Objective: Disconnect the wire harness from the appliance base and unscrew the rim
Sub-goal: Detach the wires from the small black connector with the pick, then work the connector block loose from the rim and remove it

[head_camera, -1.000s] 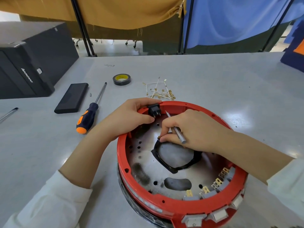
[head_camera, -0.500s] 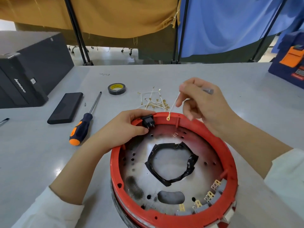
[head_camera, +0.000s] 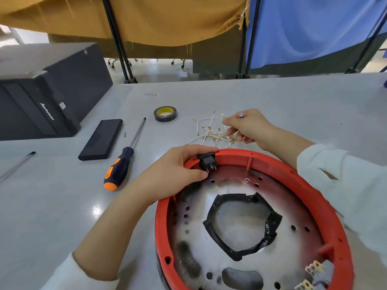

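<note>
Head view, looking down at a grey surface (head_camera: pixel 272 97). A round appliance base (head_camera: pixel 240 233) lies flat at lower right, open side up, running off the bottom edge. Its red rim (head_camera: pixel 310 189) circles a scorched metal plate with a black-edged hole in the middle. The left hand (head_camera: pixel 173 174) curls over the rim's far-left part, thumb and fingers gripping a black switch (head_camera: pixel 207 162) set in the rim, whose metal prongs point inward and down toward the plate. The right hand (head_camera: pixel 247 126) reaches beyond the rim over a loose pile of white wires (head_camera: pixel 213 130) with brass terminals, lying on the surface just past the base. Its fingers are curled, pinching a wire, and the end of a thin metal tool (head_camera: pixel 241 115) pokes out the top of the fist. To the left, a screwdriver (head_camera: pixel 125 155) with a black and orange handle lies with its long axis running away from the viewer, tip at the far end. Beside it sits a flat black block (head_camera: pixel 100 139), and beyond the tip a tape roll (head_camera: pixel 165 114). A black computer case (head_camera: pixel 48 91) stands at far left.
</note>
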The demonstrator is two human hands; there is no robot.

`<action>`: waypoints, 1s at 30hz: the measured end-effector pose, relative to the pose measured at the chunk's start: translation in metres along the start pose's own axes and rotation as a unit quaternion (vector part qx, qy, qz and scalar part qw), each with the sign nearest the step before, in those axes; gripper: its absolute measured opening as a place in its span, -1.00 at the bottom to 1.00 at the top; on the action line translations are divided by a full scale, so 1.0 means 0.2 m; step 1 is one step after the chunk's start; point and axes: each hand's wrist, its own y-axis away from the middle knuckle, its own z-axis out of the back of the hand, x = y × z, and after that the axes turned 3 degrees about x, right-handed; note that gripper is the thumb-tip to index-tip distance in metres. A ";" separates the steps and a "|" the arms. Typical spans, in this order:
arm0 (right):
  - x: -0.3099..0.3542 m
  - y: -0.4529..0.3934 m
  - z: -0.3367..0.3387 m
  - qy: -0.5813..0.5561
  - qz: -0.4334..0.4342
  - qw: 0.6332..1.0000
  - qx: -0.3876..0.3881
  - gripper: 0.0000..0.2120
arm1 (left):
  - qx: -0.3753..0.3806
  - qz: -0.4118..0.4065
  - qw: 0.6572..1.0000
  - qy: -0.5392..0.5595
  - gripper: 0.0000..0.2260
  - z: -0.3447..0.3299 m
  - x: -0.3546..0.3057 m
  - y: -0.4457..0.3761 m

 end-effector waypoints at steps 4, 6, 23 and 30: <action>-0.01 -0.02 0.01 0.041 -0.001 0.999 0.000 -0.70 | 0.009 0.006 1.000 -0.006 -0.54 0.00 0.00 0.00; -0.01 -0.01 0.03 0.053 -0.002 0.999 0.007 -0.63 | 0.010 0.010 1.000 -0.007 -0.55 0.01 0.00 0.00; -0.30 0.19 0.26 0.402 0.087 0.911 -0.019 -0.67 | 0.023 -0.003 1.000 -0.015 -0.55 0.01 -0.03 0.02; -0.32 0.18 0.25 0.428 0.084 0.899 -0.043 -0.71 | 0.032 -0.006 0.999 -0.018 -0.54 0.02 -0.03 0.02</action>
